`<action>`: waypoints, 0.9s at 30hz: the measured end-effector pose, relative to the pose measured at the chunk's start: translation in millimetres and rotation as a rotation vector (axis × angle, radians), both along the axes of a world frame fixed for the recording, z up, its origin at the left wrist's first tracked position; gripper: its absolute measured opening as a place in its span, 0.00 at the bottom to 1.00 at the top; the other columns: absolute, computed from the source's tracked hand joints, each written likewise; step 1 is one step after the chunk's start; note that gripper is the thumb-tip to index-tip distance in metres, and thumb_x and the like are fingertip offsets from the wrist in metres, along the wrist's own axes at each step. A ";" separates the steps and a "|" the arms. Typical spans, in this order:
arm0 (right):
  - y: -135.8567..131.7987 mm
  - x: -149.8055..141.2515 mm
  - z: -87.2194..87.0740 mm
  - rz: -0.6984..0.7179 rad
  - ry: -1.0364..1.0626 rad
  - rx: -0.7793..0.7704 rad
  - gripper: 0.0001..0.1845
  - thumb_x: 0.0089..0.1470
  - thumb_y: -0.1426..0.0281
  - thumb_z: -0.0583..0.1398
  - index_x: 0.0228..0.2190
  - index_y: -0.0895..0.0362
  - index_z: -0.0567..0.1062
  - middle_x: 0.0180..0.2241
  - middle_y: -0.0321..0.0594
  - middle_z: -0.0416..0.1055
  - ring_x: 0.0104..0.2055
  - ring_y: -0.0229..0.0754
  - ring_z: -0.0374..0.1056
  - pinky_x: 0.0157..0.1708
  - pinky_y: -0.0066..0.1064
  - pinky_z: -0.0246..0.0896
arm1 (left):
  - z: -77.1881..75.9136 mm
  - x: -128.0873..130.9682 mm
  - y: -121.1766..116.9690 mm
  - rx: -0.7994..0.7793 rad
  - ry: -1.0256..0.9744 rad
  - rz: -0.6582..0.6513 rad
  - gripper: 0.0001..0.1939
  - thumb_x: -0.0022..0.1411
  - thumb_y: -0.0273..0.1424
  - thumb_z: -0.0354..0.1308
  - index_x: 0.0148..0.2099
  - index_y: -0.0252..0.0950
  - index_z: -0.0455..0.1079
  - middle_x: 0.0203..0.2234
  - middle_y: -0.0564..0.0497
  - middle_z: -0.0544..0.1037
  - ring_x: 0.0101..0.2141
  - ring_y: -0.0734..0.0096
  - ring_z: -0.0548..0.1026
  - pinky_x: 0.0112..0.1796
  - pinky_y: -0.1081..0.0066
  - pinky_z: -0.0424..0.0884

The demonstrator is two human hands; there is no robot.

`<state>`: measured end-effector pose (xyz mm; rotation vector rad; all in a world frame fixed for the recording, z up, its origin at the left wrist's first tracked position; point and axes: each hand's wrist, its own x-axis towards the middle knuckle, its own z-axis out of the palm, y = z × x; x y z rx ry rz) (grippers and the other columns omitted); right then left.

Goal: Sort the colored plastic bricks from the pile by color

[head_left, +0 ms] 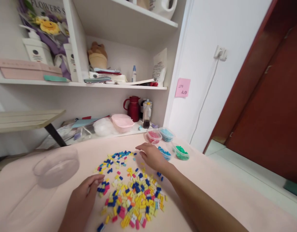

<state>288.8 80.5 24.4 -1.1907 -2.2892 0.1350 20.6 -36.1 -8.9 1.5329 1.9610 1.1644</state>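
My left hand (84,195) rests at the left edge of a loose pile of small plastic building bricks (138,196). Its thumb lies against the bent fingers, and whatever may be between them is hidden. My right hand (153,157) reaches over the far right side of the bricks, fingers stretched forward and thumb apart, with nothing visible in it. Yellow, dark blue, pink, orange and white bricks make up the pile. Beyond it curves a band of mostly blue and yellow bricks (121,154). Close to my right hand is a tub of blue bricks (164,153), partly covered by that hand.
Tubs of green pieces (182,152), pink pieces (154,136) and light blue pieces (166,134) stand at the back right. A clear round container (56,167) sits on the left. Behind are a pink bowl (122,122), a red jug (133,109) and a bottle (147,115).
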 end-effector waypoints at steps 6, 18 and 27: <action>6.9 -14.4 -36.7 0.050 -0.023 -0.027 0.29 0.59 0.74 0.52 0.61 0.57 0.61 0.60 0.50 0.63 0.61 0.51 0.58 0.59 0.46 0.53 | -4.1 -0.4 -1.6 0.032 0.015 -0.011 0.20 0.54 0.43 0.48 0.39 0.42 0.77 0.38 0.51 0.84 0.42 0.59 0.80 0.46 0.64 0.74; 14.2 -24.6 -43.3 0.194 -0.099 -0.133 0.35 0.52 0.79 0.52 0.61 0.49 0.62 0.63 0.40 0.61 0.66 0.51 0.51 0.62 0.52 0.44 | -5.7 0.9 -2.8 0.083 0.052 -0.001 0.17 0.56 0.39 0.48 0.36 0.43 0.78 0.35 0.52 0.85 0.38 0.62 0.81 0.41 0.67 0.76; 10.6 -24.5 -32.9 0.077 0.372 -0.264 0.22 0.53 0.79 0.51 0.44 0.53 0.78 0.45 0.39 0.77 0.47 0.42 0.71 0.51 0.37 0.64 | -3.6 0.5 -2.3 0.080 0.051 -0.005 0.18 0.56 0.41 0.49 0.36 0.42 0.78 0.35 0.51 0.85 0.39 0.60 0.82 0.43 0.66 0.76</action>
